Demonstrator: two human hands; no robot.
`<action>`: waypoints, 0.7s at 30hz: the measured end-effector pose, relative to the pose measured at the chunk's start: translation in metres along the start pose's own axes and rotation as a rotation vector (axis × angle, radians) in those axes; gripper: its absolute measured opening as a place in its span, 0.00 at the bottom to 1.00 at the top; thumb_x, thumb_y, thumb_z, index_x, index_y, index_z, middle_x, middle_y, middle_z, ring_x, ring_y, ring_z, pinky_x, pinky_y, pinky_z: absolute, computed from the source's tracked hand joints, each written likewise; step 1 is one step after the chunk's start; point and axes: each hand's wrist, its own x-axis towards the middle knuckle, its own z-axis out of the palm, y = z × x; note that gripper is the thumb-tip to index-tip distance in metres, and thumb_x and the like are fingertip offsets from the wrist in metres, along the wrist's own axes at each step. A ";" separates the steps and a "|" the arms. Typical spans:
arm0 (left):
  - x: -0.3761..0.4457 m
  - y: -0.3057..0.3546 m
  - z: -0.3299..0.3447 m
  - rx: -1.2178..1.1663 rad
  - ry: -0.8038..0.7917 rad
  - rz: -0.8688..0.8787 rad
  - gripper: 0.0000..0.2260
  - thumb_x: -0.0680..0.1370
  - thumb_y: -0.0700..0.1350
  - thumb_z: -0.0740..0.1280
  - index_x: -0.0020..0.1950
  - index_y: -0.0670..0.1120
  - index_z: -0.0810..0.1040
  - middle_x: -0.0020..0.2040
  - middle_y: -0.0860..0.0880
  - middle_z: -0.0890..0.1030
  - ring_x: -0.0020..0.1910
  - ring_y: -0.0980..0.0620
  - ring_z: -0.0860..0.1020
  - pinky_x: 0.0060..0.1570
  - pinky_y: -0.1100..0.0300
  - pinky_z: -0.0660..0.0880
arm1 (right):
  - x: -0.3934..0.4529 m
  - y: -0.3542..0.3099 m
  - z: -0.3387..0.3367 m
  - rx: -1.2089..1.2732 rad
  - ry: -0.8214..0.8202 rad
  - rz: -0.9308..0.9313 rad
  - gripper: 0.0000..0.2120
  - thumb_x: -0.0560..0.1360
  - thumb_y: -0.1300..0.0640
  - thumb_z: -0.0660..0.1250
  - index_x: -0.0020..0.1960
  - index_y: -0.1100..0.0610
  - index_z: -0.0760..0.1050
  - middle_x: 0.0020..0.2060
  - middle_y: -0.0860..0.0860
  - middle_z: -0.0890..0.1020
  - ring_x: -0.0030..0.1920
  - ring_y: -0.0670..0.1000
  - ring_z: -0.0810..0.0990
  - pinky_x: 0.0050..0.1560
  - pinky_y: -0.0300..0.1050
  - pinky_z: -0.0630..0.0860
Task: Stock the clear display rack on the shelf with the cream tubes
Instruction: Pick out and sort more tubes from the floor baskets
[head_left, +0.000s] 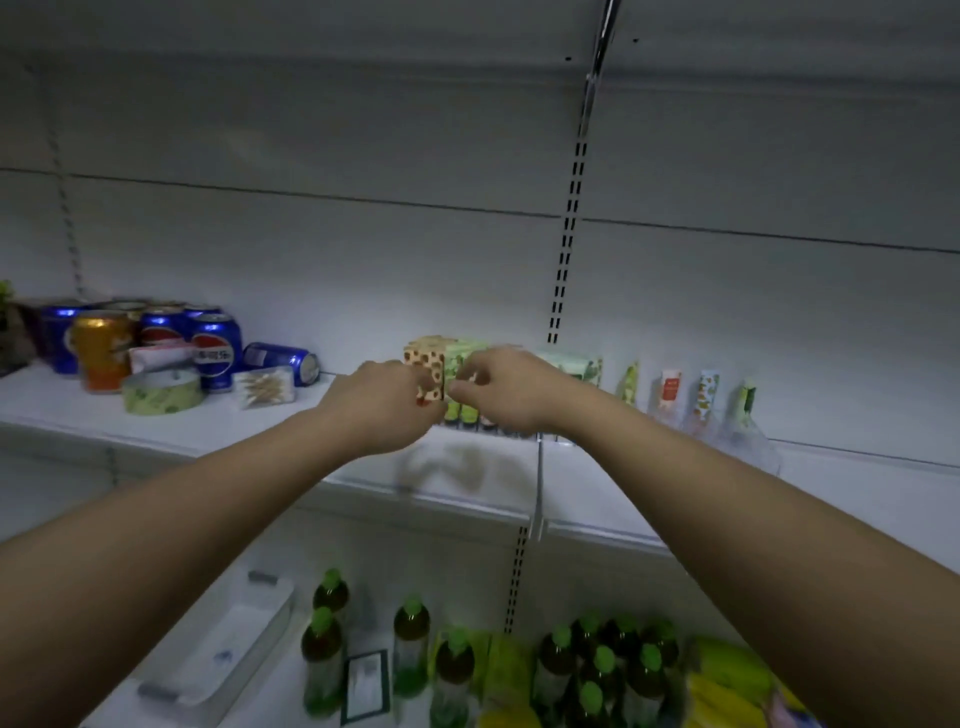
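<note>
We have both hands up at the clear display rack (748, 441) on the shelf (208, 431). Left hand (387, 405) is curled round an orange-dotted cream tube (427, 364); right hand (506, 387) pinches a green cream tube (465, 358) just beside it. Four more cream tubes (670, 387) stand upright in the rack's right part. Pepsi cans (215, 348), an orange can (101, 345) and a tape roll (161, 392) sit on the shelf's left end. Green-capped bottles (410, 639) stand on the lower shelf.

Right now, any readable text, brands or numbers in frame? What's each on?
Blue cans: Pepsi globe logo; the white characters under it are too blurred to read.
Orange can: print blurred.
Cream tubes in the clear display rack: labels too small.
Card among the lower-shelf bottles: unreadable.
</note>
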 end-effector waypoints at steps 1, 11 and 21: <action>-0.011 -0.007 0.001 -0.021 0.000 -0.013 0.18 0.78 0.61 0.59 0.63 0.54 0.76 0.61 0.48 0.79 0.58 0.44 0.76 0.56 0.50 0.74 | -0.004 -0.011 0.006 0.027 -0.015 -0.019 0.18 0.79 0.43 0.60 0.62 0.53 0.76 0.56 0.51 0.79 0.50 0.51 0.75 0.48 0.42 0.69; -0.149 -0.089 0.071 -0.197 -0.166 -0.289 0.17 0.79 0.56 0.63 0.64 0.49 0.77 0.56 0.45 0.81 0.53 0.45 0.78 0.50 0.56 0.73 | -0.060 -0.065 0.121 0.194 -0.163 -0.080 0.16 0.79 0.46 0.63 0.58 0.55 0.79 0.56 0.53 0.81 0.55 0.53 0.78 0.56 0.45 0.74; -0.248 -0.139 0.245 -0.381 -0.567 -0.626 0.14 0.79 0.51 0.65 0.61 0.46 0.78 0.64 0.43 0.76 0.62 0.44 0.75 0.60 0.56 0.71 | -0.108 -0.035 0.327 0.254 -0.641 0.113 0.14 0.79 0.49 0.62 0.54 0.59 0.78 0.52 0.55 0.80 0.51 0.55 0.77 0.51 0.47 0.75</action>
